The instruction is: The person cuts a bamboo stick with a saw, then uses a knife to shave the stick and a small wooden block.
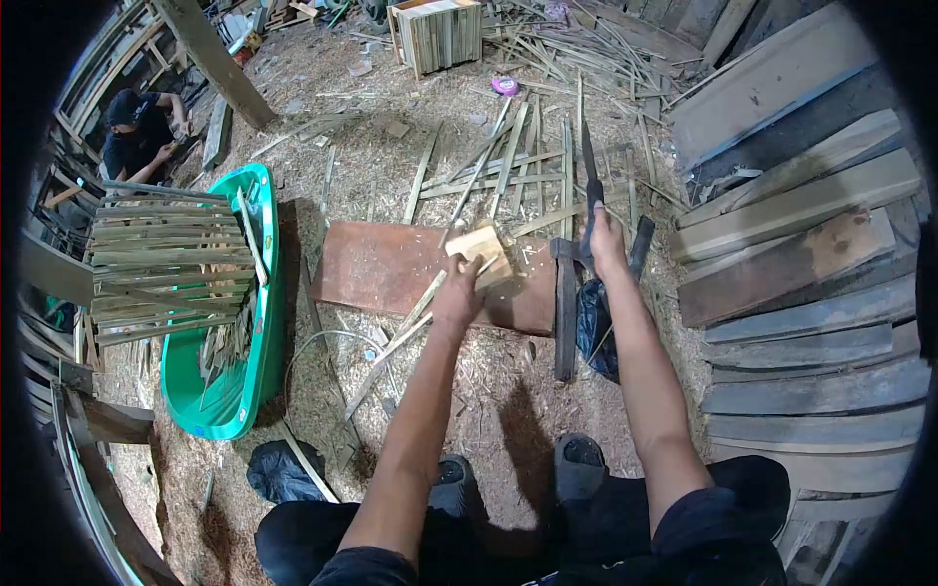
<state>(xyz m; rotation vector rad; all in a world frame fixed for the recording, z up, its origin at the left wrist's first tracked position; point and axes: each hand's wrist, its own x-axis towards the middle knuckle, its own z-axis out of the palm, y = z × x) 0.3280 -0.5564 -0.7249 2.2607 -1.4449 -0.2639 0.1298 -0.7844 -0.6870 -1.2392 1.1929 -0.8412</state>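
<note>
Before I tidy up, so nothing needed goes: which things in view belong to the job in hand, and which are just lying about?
Probably in the job:
long dark blade, in the right hand
pale wood block, held by the left hand
brown board

Seemingly just lying about:
pink object
black plastic at lower left

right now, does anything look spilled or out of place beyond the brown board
Yes: loose wooden strips lie criss-crossed on the shavings-covered floor, unlike the neater stack of strips across the green tub. A pink object near the loose ones also stands out.
</note>
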